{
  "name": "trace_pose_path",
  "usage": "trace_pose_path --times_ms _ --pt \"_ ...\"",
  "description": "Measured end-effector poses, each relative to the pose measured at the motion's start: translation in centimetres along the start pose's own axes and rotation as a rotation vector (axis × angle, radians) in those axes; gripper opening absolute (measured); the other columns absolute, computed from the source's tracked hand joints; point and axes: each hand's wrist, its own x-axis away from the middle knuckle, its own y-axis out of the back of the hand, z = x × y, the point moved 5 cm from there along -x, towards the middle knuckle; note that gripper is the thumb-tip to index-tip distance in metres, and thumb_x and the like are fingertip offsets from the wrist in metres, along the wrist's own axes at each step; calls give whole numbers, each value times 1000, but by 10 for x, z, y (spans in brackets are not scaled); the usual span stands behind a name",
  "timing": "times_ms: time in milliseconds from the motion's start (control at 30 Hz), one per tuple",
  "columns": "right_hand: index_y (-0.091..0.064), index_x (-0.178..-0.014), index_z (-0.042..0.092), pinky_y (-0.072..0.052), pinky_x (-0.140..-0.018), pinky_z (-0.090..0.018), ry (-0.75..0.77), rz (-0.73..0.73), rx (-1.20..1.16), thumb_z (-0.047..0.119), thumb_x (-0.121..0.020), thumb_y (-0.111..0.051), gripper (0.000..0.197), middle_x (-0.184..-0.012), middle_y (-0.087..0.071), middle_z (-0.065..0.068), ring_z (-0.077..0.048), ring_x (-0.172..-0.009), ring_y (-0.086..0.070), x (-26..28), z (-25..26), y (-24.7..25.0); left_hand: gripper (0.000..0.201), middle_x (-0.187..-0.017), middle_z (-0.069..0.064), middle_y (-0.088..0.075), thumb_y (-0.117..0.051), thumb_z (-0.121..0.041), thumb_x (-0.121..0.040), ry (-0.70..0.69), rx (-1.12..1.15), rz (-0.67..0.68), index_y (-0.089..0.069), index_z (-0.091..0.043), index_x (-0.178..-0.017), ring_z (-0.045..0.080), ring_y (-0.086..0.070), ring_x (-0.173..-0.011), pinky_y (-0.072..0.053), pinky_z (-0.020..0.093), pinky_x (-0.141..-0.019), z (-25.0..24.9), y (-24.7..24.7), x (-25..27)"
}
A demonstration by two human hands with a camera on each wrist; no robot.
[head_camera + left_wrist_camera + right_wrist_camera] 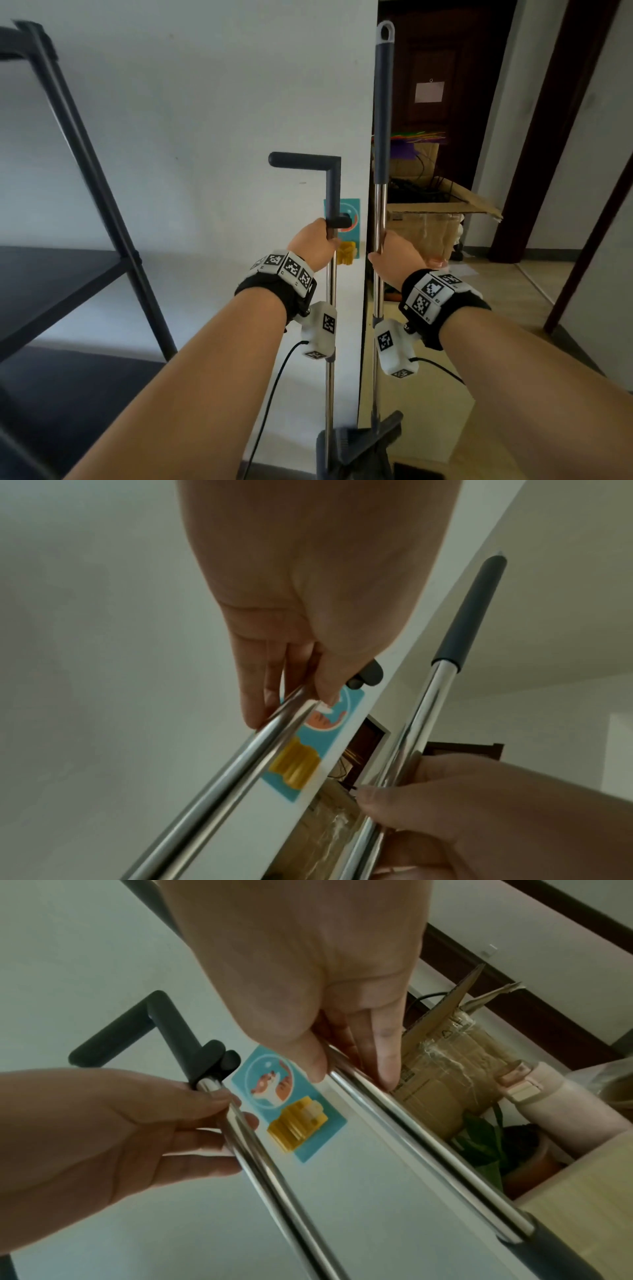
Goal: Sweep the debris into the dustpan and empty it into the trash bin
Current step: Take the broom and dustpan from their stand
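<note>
Both tools stand upright in front of a white wall. My left hand (320, 240) grips the chrome pole of the dustpan (330, 301) just below its dark bent handle (305, 161). My right hand (388, 248) grips the chrome broom pole (378, 212) below its long grey grip (383, 113). The dark pan and broom head (363, 445) sit together at the bottom edge. In the left wrist view my left hand's fingers (260, 696) curl round the dustpan pole (222, 777). In the right wrist view my right hand's fingers (383, 1056) wrap the broom pole (411, 1137). No debris or trash bin is in view.
A black metal shelf rack (85, 178) stands at the left. A teal sticker with a yellow clip (347, 236) is on the wall behind the poles. Through the doorway are an open cardboard box (442, 219), a potted plant (486, 1139) and a dark door (445, 61). Wooden floor (507, 291) lies to the right.
</note>
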Motion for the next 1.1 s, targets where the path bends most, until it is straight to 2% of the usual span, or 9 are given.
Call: trace_pose_path --times_ms 100,333,467,600,700,800,867,1000,1100 --pt "-53 -116 11 -56 -82 -35 17 39 18 20 -91 -54 26 -106 -65 -6 -21 -92 -65 4 0 -17 23 -99 11 -62 -53 -21 -94 49 13 10 -52 -8 -113 26 -64 -89 -56 44 -83 16 1 16" --pt "-54 -112 11 -53 -80 -32 20 94 49 22 -89 -57 26 -105 -64 -8 -24 -95 -63 27 7 -57 25 -97 11 -63 -57 -23 -92 109 -40 37 -54 -9 -113 25 -65 -88 -56 42 -83 44 -6 46" --pt "-55 -110 11 -53 -83 -35 10 154 62 29 -89 -57 28 -102 -64 -7 -24 -95 -63 45 6 -85 28 -95 10 -64 -60 -22 -88 171 14 48 -55 -9 -113 25 -65 -86 -57 44 -81 71 -13 64" --pt "-55 -96 14 -47 -72 -30 -30 222 81 44 -93 -51 30 -88 -59 -2 -21 -82 -58 65 2 -115 33 -96 9 -66 -60 -26 -89 221 44 114 -56 -11 -117 24 -65 -87 -57 43 -82 103 -23 87" --pt "-54 -87 16 -44 -69 -29 -72 281 111 41 -92 -53 26 -82 -57 0 -21 -79 -56 77 -5 -141 33 -94 5 -65 -59 -27 -90 261 15 163 -57 -12 -118 22 -64 -86 -55 39 -84 136 -29 103" --pt "-41 -65 20 -39 -55 -25 -121 331 117 39 -91 -53 34 -65 -49 3 -17 -61 -51 89 -9 -169 34 -94 -1 -62 -60 -30 -90 297 -14 194 -58 -14 -120 19 -61 -87 -51 34 -86 168 -33 118" --pt "-39 -61 20 -35 -48 -23 -150 353 117 41 -91 -50 39 -61 -47 3 -13 -53 -47 101 -9 -188 36 -98 0 -64 -61 -29 -89 333 35 215 -58 -15 -123 21 -63 -92 -53 38 -89 189 -40 130" --pt "-45 -67 18 -34 -47 -22 -216 408 99 38 -93 -51 34 -64 -50 4 -11 -55 -49 125 -12 -226 38 -103 5 -67 -64 -25 -87 395 116 244 -58 -15 -123 23 -65 -93 -54 40 -90 229 -57 152" --pt "-57 -88 14 -39 -56 -24 -239 411 36 36 -93 -53 23 -74 -56 3 -16 -69 -55 138 -15 -253 33 -103 7 -68 -66 -20 -87 444 170 265 -60 -12 -119 25 -65 -95 -53 40 -90 257 -67 165"
